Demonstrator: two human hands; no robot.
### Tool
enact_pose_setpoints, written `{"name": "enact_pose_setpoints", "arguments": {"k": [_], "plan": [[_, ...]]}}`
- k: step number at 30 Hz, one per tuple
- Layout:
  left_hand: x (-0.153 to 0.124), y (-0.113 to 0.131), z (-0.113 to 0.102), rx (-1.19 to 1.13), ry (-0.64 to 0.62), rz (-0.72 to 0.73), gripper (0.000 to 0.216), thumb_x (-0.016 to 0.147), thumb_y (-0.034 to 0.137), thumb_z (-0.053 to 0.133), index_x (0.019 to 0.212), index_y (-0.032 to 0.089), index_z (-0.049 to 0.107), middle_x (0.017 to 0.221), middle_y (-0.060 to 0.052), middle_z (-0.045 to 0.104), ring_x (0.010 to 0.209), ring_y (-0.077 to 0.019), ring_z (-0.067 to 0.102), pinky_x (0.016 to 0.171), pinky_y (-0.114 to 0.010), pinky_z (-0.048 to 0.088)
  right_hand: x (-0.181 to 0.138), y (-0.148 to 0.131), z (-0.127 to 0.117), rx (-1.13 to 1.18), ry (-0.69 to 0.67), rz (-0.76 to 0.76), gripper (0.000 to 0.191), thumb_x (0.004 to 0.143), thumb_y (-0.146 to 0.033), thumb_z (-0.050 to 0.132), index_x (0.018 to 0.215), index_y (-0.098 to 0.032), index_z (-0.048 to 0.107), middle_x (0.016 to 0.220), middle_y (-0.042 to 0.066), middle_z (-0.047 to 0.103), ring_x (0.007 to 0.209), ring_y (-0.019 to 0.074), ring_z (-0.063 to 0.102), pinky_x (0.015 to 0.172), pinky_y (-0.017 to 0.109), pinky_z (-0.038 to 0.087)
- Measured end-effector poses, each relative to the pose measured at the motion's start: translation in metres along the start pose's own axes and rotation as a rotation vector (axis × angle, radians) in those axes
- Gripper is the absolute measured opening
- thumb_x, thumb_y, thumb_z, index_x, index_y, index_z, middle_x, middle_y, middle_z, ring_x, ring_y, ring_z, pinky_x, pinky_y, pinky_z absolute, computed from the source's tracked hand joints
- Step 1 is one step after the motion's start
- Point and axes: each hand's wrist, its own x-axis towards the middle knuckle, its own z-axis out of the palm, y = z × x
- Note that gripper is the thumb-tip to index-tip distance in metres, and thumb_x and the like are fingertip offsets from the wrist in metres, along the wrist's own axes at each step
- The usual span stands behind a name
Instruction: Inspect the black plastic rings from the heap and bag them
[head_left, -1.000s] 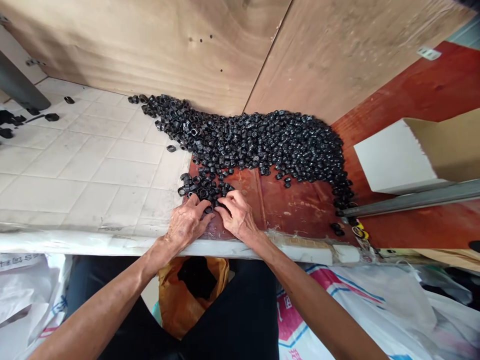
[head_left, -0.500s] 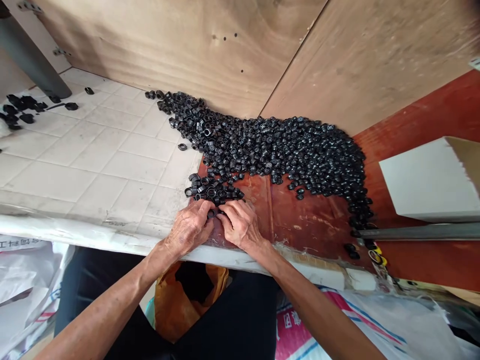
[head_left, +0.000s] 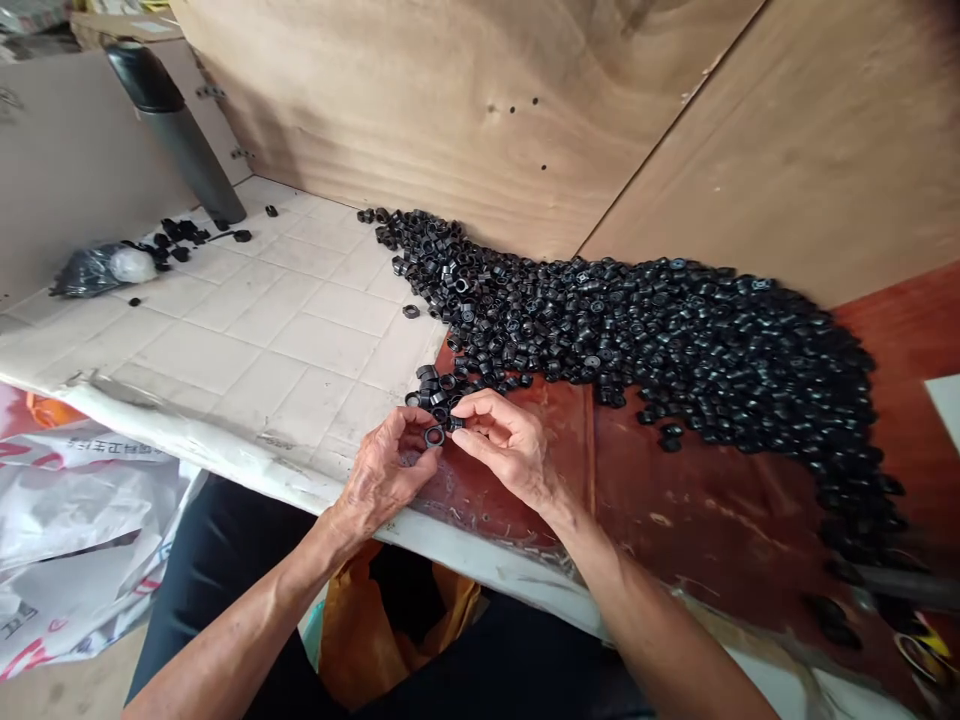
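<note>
A long heap of small black plastic rings [head_left: 637, 330] lies across the table against the plywood wall. My left hand [head_left: 386, 470] is lifted just off the table near its front edge, fingers pinched on one black ring [head_left: 434, 436]. My right hand [head_left: 502, 440] faces it, fingertips pinched on another small black piece [head_left: 457, 423] right beside that ring. A small cluster of rings [head_left: 439, 385] lies just beyond both hands.
The table has a white tiled part [head_left: 247, 330] on the left and a red-brown board [head_left: 675, 500] on the right. A dark cylinder [head_left: 176, 130] and loose black parts [head_left: 180, 235] stand far left. An orange bag [head_left: 397, 620] sits below the table edge, between white sacks [head_left: 75, 540].
Both hands have lifted off the table from the cluster, each now pinching a black piece. The camera has swung to the left, so the heap sits further right.
</note>
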Motion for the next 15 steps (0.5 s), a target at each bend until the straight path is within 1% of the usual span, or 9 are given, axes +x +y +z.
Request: {"name": "enact_pose_setpoints", "arguments": {"k": [2, 5, 7, 10, 13, 15], "plan": [[0.0, -0.001, -0.001, -0.063, 0.024, -0.008, 0.027, 0.086, 0.02, 0.072, 0.111, 0.022, 0.063, 0.1, -0.003, 0.077, 0.081, -0.015, 0.075, 0.077, -0.028, 0.062, 0.0, 0.004, 0.0, 0.044, 0.019, 0.027, 0.013, 0.087, -0.022, 0.076, 0.099, -0.023, 0.073, 0.103, 0.002, 0.071, 0.085, 0.0154, 0.07, 0.078, 0.026, 0.059], [0.0, -0.001, -0.003, -0.166, 0.018, -0.025, 0.029, 0.088, 0.024, 0.076, 0.115, 0.022, 0.066, 0.108, -0.005, 0.077, 0.091, -0.0168, 0.076, 0.086, -0.03, 0.062, -0.003, 0.007, -0.002, 0.078, 0.038, 0.021, 0.013, 0.086, -0.023, 0.077, 0.098, -0.022, 0.074, 0.1, 0.002, 0.07, 0.082, 0.0145, 0.068, 0.076, 0.025, 0.059], [0.002, 0.0, -0.005, -0.272, -0.015, -0.054, 0.033, 0.089, 0.028, 0.078, 0.119, 0.022, 0.067, 0.109, -0.006, 0.077, 0.096, -0.0183, 0.076, 0.09, -0.031, 0.062, -0.004, 0.007, -0.004, 0.081, 0.04, 0.007, 0.012, 0.086, -0.023, 0.076, 0.097, -0.022, 0.074, 0.102, 0.003, 0.07, 0.084, 0.0153, 0.069, 0.076, 0.026, 0.059], [0.005, 0.001, -0.009, -0.391, -0.111, -0.089, 0.033, 0.091, 0.033, 0.078, 0.121, 0.02, 0.069, 0.11, -0.008, 0.075, 0.101, -0.0204, 0.074, 0.094, -0.033, 0.06, -0.006, 0.003, -0.003, 0.045, 0.037, -0.005, 0.011, 0.087, -0.023, 0.074, 0.098, -0.022, 0.073, 0.101, 0.004, 0.072, 0.084, 0.0166, 0.07, 0.075, 0.027, 0.06], [0.007, 0.002, -0.012, -0.394, -0.168, -0.088, 0.03, 0.091, 0.035, 0.079, 0.115, 0.019, 0.073, 0.111, -0.008, 0.072, 0.102, -0.0205, 0.071, 0.092, -0.031, 0.058, -0.008, 0.0, 0.001, -0.027, 0.037, -0.048, 0.012, 0.088, -0.021, 0.073, 0.099, -0.022, 0.071, 0.095, 0.002, 0.073, 0.077, 0.0159, 0.07, 0.072, 0.027, 0.06], [0.007, 0.002, -0.012, -0.406, -0.171, -0.101, 0.031, 0.089, 0.034, 0.081, 0.114, 0.018, 0.073, 0.106, -0.007, 0.071, 0.096, -0.0186, 0.069, 0.088, -0.029, 0.057, -0.009, -0.001, 0.003, -0.072, 0.037, -0.113, 0.009, 0.089, -0.02, 0.073, 0.097, -0.022, 0.07, 0.095, 0.003, 0.073, 0.076, 0.0158, 0.069, 0.071, 0.027, 0.06]]}}
